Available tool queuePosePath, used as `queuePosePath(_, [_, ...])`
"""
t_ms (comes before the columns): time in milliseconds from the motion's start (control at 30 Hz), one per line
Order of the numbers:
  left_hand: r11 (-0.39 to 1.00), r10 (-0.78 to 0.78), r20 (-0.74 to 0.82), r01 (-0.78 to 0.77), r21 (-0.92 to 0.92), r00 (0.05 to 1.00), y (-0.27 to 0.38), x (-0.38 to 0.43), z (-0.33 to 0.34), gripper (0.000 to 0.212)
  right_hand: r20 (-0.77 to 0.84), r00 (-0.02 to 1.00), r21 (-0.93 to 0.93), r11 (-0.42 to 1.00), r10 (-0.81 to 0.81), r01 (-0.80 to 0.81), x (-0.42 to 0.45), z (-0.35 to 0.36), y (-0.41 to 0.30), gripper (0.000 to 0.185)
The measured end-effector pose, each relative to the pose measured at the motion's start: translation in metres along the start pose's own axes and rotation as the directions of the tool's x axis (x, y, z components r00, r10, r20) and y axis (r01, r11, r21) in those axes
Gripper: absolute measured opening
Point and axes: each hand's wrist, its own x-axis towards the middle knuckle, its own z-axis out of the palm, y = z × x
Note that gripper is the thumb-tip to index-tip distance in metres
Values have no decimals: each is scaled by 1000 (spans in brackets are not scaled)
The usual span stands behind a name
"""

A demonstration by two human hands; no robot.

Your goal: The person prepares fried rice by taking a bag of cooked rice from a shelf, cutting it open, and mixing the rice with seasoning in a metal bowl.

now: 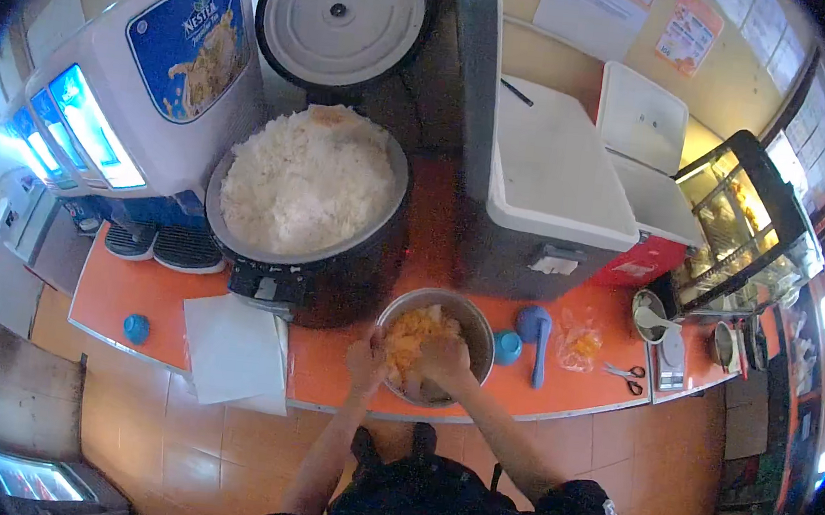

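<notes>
A round metal bowl [487,347] stands near the front edge of the orange counter. It holds orange-coloured food [416,331] with some white in it, which looks like rice. My left hand [367,361] grips the bowl's left rim. Inside the bowl, my right hand [444,365] reaches down into the food; its fingertips are hidden, so I cannot tell if they hold anything. Just right of the bowl are a small blue cup [507,347] and a blue scoop or ladle [539,348], handle towards me. Behind and to the left, a large cooker [339,284] is heaped with white rice [308,180].
White sheets [232,348] and another blue cup [136,328] lie to the left, below a drink dispenser [170,70]. Rightwards are a plastic bag [579,344], scissors [626,375] and a scale [671,360]. Behind stand an open cooler box [560,197] and a lit display case [746,230].
</notes>
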Motion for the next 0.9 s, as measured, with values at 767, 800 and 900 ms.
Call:
queuePosePath(767, [997, 67, -30, -68, -34, 997, 14, -2, -5, 21, -402, 904, 88, 989, 148, -123, 50, 135, 13, 31])
queuePosePath(800, [997, 70, -52, -71, -10, 996, 12, -2, -6, 21, -349, 930, 29, 993, 115, -112, 46, 132, 6, 31])
queuePosePath(900, [996, 76, -56, -74, 51, 996, 2, -10, -1, 24, -212, 977, 55, 998, 24, -13, 49, 91, 23, 32])
